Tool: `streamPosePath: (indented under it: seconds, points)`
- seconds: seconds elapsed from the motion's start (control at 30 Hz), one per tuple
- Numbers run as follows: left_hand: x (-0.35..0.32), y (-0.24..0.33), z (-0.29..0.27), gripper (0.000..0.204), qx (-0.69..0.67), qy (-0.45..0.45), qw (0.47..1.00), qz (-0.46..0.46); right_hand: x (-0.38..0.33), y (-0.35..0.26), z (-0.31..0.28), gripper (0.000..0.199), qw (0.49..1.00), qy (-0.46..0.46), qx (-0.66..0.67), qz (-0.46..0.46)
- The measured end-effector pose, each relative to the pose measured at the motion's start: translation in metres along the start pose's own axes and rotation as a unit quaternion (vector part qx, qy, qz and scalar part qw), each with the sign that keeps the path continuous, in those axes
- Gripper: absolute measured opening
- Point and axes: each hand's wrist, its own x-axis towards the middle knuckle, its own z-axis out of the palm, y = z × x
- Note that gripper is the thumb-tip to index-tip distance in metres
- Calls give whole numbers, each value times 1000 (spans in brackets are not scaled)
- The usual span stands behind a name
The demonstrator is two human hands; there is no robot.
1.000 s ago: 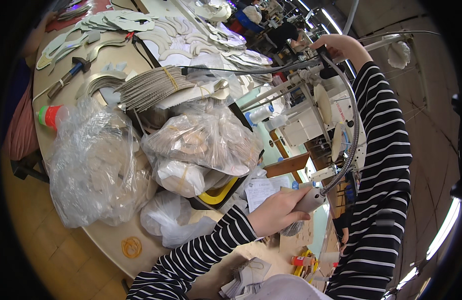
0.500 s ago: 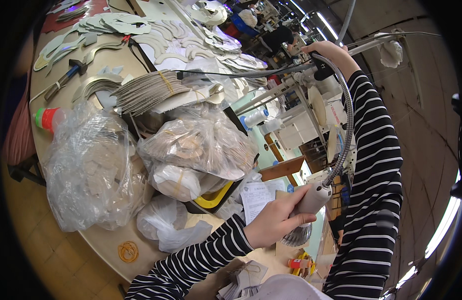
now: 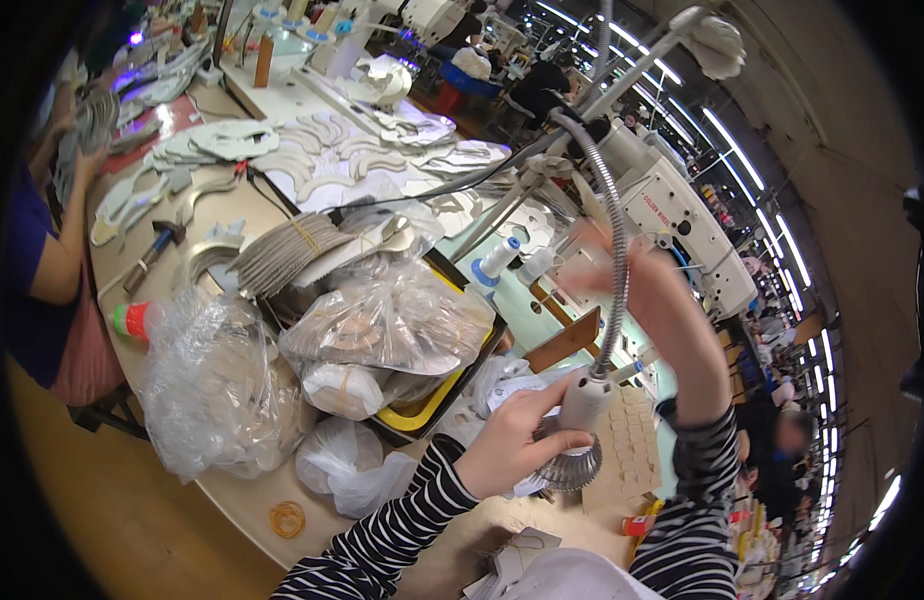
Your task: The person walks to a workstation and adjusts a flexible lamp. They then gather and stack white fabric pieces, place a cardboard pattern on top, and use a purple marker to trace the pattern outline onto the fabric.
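Note:
My left hand (image 3: 512,440) is closed around the white socket of a gooseneck lamp (image 3: 588,402), just above its ribbed, silvery lower end. The lamp's flexible metal neck (image 3: 618,230) arches up from there to a clamp point on a pole. My right hand (image 3: 622,275) is raised beside that neck, smeared by motion, so its fingers cannot be made out. Behind it stands a white sewing machine (image 3: 682,215). Below the lamp, a brown sheet of small cut pieces (image 3: 622,440) lies on the table.
Clear plastic bags of cut pieces (image 3: 382,320) fill a black and yellow crate (image 3: 422,410). To the left are another bag (image 3: 217,390), a hammer (image 3: 154,255) and rubber bands (image 3: 287,519). A thread cone (image 3: 497,258) stands near the machine. At far left, a co-worker (image 3: 57,250) handles pieces.
My right hand has come down from the top of the lamp's neck toward me. The lamp head, still in my left hand, sits slightly further left in view. The view has shifted, showing the co-worker.

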Motion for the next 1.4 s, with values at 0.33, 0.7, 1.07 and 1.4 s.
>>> streamPosePath:
  seconds: [0.33, 0.7, 1.07, 1.4]
  points:
    - [-6, 111, -43, 34, 339, 210, 917, -22, -66, 54, 14, 29, 977, -52, 204, -22]
    - [365, 17, -165, 90, 283, 123, 948, -82, -71, 25, -14, 34, 985, 100, 4, -139]
    - [419, -44, -183, 103, 217, 195, 956, -9, -73, 18, -28, 33, 976, 105, -114, -151]
    - [449, 0, -216, 101, 192, 247, 950, 10, -59, -7, -29, 28, 971, 103, -128, -172]
